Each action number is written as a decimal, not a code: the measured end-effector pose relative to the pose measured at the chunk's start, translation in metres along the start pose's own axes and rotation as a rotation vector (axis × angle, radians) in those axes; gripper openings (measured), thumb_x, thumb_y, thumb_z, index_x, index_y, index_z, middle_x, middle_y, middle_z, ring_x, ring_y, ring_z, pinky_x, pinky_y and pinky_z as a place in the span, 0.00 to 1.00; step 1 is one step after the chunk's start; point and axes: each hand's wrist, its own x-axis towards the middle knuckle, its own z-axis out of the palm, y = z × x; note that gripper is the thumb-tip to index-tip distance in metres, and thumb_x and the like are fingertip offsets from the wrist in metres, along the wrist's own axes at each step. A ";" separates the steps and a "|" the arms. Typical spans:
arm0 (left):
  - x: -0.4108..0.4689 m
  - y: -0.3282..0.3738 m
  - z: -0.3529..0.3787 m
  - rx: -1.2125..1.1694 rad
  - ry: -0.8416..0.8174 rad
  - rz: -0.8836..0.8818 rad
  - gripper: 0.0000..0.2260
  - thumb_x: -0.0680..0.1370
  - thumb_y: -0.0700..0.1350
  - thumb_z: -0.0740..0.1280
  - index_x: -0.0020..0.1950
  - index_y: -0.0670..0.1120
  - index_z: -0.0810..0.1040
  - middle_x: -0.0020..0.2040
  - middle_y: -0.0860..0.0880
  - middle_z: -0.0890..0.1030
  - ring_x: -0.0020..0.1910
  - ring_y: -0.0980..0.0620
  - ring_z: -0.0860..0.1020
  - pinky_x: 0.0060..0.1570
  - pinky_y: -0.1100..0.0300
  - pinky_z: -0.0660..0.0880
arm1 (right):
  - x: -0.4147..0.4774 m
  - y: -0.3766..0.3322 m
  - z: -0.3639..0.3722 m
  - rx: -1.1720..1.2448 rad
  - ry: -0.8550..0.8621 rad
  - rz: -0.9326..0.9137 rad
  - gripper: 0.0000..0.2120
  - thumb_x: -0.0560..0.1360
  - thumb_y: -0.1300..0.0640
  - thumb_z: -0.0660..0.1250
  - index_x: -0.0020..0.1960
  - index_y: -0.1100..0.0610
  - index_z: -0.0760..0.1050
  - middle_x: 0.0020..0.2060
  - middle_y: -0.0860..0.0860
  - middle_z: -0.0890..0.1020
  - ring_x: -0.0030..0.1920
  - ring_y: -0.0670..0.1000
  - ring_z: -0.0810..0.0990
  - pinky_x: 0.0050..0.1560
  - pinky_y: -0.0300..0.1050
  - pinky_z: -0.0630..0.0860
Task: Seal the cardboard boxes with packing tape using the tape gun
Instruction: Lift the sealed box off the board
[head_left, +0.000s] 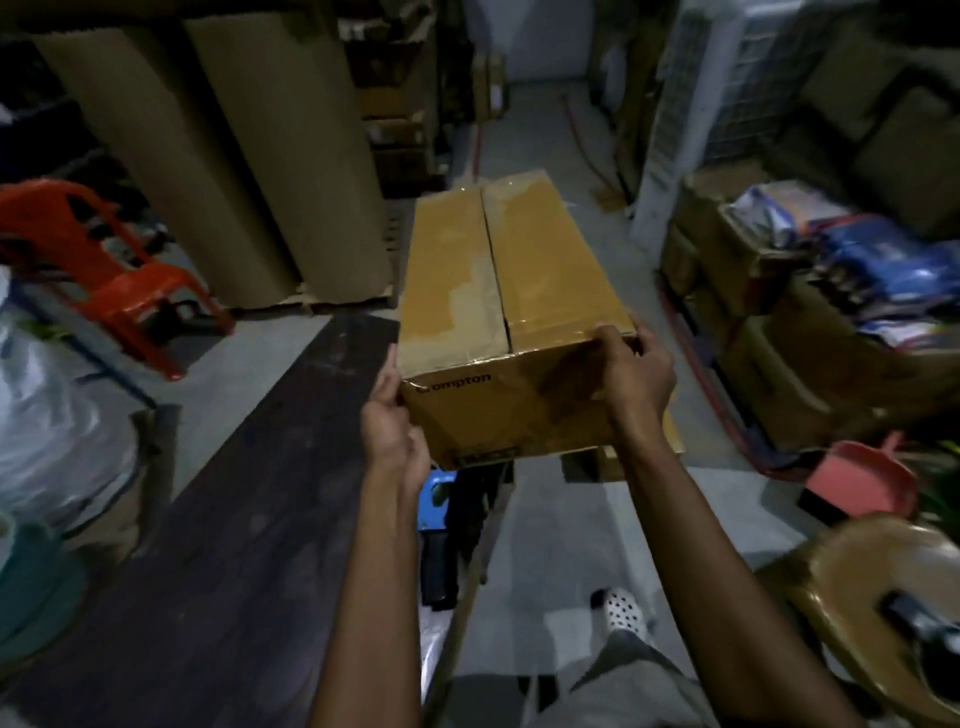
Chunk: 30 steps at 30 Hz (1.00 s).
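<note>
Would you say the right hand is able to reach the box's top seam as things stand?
Probably yes: the right hand grips the box at its near edge beside the seam, nothing between, though it must let go first.

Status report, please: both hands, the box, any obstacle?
Left hand and right hand grip the cardboard box at its near corners. Flaps closed, tape over seam. Nothing on its top.

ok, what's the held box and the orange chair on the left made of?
Box: brown cardboard, matte, frayed edges; glossy patches along its top seam look like clear tape. Orange chair: likely moulded plastic, one-piece shape with shiny highlights.
</note>
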 end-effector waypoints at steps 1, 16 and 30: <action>0.005 -0.013 0.015 0.018 -0.025 -0.027 0.19 0.86 0.45 0.57 0.77 0.51 0.70 0.66 0.47 0.81 0.65 0.46 0.80 0.60 0.49 0.79 | 0.014 0.004 -0.012 0.001 0.034 0.002 0.26 0.74 0.43 0.71 0.71 0.45 0.78 0.61 0.49 0.83 0.58 0.53 0.81 0.58 0.61 0.82; 0.082 -0.272 0.200 0.484 0.041 -0.465 0.19 0.86 0.40 0.58 0.78 0.48 0.68 0.65 0.48 0.78 0.50 0.53 0.80 0.39 0.61 0.80 | 0.222 0.149 -0.159 -0.069 0.330 0.275 0.22 0.78 0.49 0.70 0.71 0.49 0.78 0.63 0.52 0.83 0.63 0.55 0.80 0.67 0.55 0.77; 0.205 -0.446 0.252 0.698 0.128 -0.677 0.15 0.81 0.40 0.61 0.62 0.55 0.79 0.51 0.50 0.84 0.52 0.46 0.81 0.49 0.49 0.76 | 0.421 0.334 -0.171 -0.268 0.136 0.448 0.17 0.75 0.38 0.63 0.60 0.40 0.80 0.45 0.49 0.88 0.47 0.58 0.87 0.53 0.62 0.83</action>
